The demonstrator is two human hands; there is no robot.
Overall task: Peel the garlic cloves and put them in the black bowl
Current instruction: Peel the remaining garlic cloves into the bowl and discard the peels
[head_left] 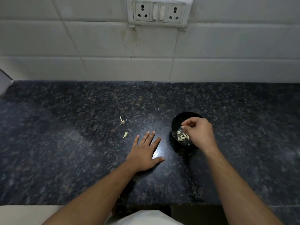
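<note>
From the head view I see my left hand [144, 153] lying flat on the dark speckled tabletop [81, 111], fingers straight and spread, thumb out to the side, holding nothing. My right hand [198, 133] hangs over the black bowl [176, 122], covering its right side; its fingers are loosely curled with the tips drawn toward the thumb above the bowl's opening, and I cannot tell whether they pinch anything between them. The bowl stands on the tabletop just right of my left hand, and several pale peeled garlic cloves [182, 136] lie in its bottom. Out on the tabletop, beyond and to the left of my left fingertips, lies one small garlic piece [125, 135], apart from the hand, and further back a thin dry scrap of garlic stem [122, 121]. Behind the tabletop rises a white tiled wall [97, 46] with a switch and socket panel [158, 13] mounted high at centre.
</note>
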